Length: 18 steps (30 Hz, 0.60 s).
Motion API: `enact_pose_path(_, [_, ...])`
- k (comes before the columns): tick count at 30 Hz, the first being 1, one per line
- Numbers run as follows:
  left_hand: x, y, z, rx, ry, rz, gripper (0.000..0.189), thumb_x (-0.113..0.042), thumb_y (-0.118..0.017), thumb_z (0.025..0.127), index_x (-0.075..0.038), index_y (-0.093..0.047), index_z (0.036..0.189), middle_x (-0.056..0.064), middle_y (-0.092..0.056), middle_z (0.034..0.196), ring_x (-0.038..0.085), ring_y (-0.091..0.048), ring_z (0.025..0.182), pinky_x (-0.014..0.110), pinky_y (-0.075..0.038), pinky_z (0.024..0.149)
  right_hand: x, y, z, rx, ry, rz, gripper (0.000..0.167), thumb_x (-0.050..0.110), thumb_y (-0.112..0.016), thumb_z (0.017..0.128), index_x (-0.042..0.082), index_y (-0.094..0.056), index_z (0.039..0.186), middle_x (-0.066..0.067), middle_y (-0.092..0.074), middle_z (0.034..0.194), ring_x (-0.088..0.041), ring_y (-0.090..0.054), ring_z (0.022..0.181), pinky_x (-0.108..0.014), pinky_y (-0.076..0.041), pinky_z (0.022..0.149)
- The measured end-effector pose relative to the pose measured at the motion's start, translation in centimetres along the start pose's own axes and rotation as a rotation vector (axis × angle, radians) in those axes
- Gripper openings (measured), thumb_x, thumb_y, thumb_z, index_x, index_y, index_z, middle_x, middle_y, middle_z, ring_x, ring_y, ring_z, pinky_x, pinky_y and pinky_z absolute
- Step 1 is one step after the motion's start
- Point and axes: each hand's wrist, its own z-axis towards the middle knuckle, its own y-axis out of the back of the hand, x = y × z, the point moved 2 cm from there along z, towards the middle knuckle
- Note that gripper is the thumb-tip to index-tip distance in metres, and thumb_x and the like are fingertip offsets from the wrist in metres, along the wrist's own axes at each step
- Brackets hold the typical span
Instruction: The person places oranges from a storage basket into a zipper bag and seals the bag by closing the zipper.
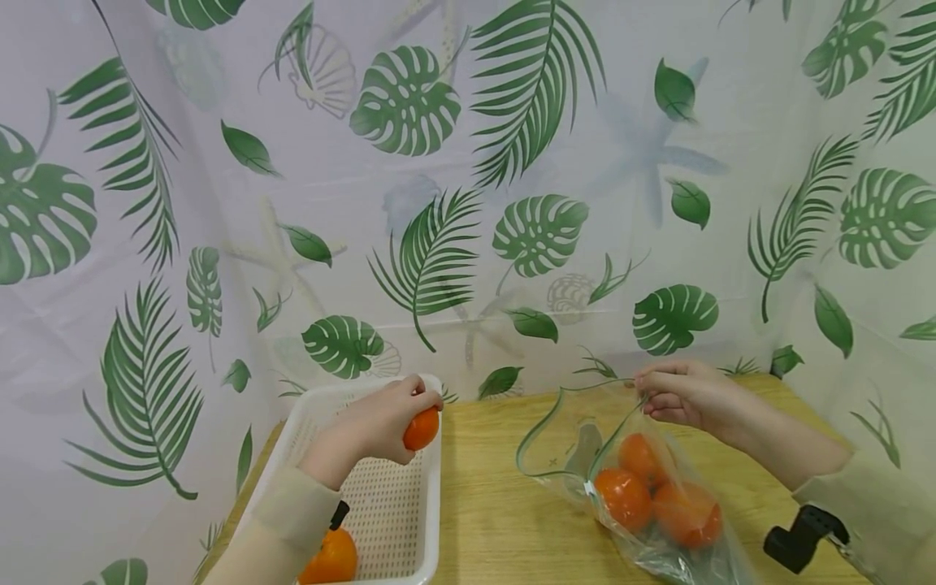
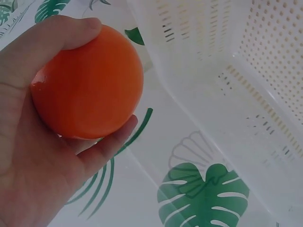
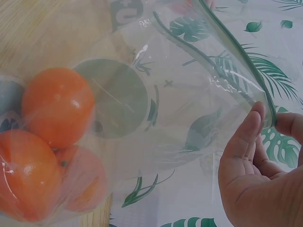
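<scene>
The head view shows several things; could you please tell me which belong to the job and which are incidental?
Apparently the job:
orange fruit in the left hand
clear zip bag, edge pinched by the right hand
three bagged fruits
white basket
basket fruit

Apparently incidental:
wooden table
leaf-print curtain
black wrist devices

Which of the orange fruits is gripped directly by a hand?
The fruit gripped by the left hand; three others lie inside the clear bag, another in the white basket.
</scene>
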Motion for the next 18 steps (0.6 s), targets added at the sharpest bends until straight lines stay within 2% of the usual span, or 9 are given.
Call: enact_pose_path(18, [-4.1,1.3,1.7,-0.043,-0.078,0.057,0.065,-0.012,-0.092,0.076,-0.023,-0.063,0.132,0.009,-0.058,0.125,0.023,-0.064,0.103,0.038,-0.062,0.085,0.0,0.0,-0.2,0.008,0.005,0.003,0.019,0.013,-0.054,0.109,0.013,-0.073,0.107,0.007,-0.071,0.089,-0.005,-0.071,0.078,-0.021,-0.063,0.080])
